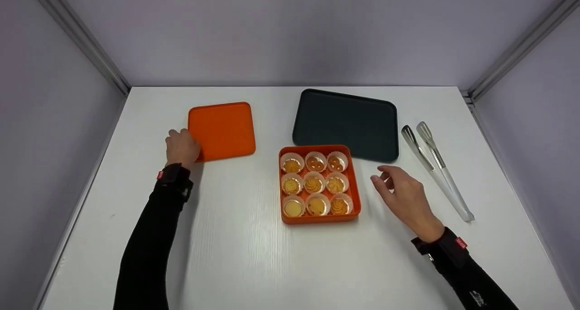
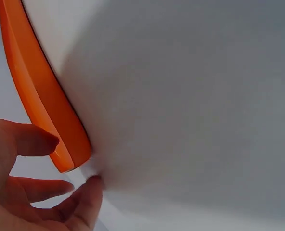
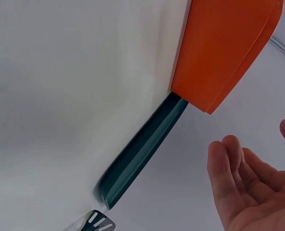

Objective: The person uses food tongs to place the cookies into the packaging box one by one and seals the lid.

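My left hand (image 1: pixel 182 147) is at the left edge of a flat orange lid (image 1: pixel 222 131). In the left wrist view the thumb overlaps the side of the orange lid (image 2: pixel 60 115), and the fingers are spread apart from it, beyond its corner. Right of centre stands an orange box (image 1: pixel 320 220) holding rows of pastries (image 1: pixel 313 184) in pale paper cups. My right hand (image 1: pixel 405 201) hovers to the right of this box with loosely bent fingers, holding nothing. In the right wrist view a gap separates it from the orange box (image 3: pixel 224 48).
Behind the box lies a dark green tray (image 1: pixel 346 122), its near edge partly hidden by the box. Metal tongs (image 1: pixel 437 171) with white handles lie spread to the right, beyond my right hand. Pale walls (image 1: pixel 290 33) enclose the white table (image 1: pixel 244 255) at the back and sides.
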Available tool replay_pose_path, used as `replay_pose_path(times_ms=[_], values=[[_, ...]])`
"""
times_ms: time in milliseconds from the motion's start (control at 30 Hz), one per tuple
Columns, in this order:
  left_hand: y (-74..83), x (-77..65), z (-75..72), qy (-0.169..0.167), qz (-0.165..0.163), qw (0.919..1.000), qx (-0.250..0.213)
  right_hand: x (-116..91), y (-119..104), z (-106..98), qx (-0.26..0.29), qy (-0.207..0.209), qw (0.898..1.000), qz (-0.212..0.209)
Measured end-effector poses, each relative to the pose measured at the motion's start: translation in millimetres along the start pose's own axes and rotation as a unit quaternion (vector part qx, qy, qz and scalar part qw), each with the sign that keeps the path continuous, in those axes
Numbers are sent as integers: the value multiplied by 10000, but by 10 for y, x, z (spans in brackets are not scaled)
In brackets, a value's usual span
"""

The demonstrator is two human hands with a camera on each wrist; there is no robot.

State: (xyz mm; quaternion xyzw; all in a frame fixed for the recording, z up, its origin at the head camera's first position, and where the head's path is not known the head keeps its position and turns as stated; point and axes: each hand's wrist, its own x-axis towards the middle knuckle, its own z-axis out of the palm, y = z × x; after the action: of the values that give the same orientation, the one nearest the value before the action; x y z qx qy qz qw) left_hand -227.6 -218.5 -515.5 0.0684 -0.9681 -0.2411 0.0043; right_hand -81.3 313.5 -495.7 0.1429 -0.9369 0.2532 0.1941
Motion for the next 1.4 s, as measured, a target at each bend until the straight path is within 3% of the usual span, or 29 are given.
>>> replay_pose_path(times_ms=[200,467,567,667,800,867,1033,1233,1400], values=[[-17,44,-38,-143,-254,9992,-258,16,-29,7,36,-85,9999,102],[19,22,-186,-780,-642,9898,-1007,42,-18,-23,196,-49,9994,291],[24,-8,-255,-1103,-750,9776,-1628,64,-16,-27,299,-72,9987,399],[33,-33,-306,-1405,-863,9554,-2450,106,-23,-32,450,-133,9974,539],[97,-82,-380,-1385,-869,9326,-3217,181,-44,-54,692,-178,9952,667],[166,-122,-423,-1249,-787,9258,-3479,216,-57,-68,772,-175,9944,693],[420,-204,-477,-896,-437,9199,-3794,295,-98,-94,902,-191,9936,658],[792,-344,-459,-895,77,9220,-3767,335,-158,-110,998,-327,9914,781],[1072,-489,-397,-802,720,9232,-3689,361,-226,-94,1293,-356,9873,855]])
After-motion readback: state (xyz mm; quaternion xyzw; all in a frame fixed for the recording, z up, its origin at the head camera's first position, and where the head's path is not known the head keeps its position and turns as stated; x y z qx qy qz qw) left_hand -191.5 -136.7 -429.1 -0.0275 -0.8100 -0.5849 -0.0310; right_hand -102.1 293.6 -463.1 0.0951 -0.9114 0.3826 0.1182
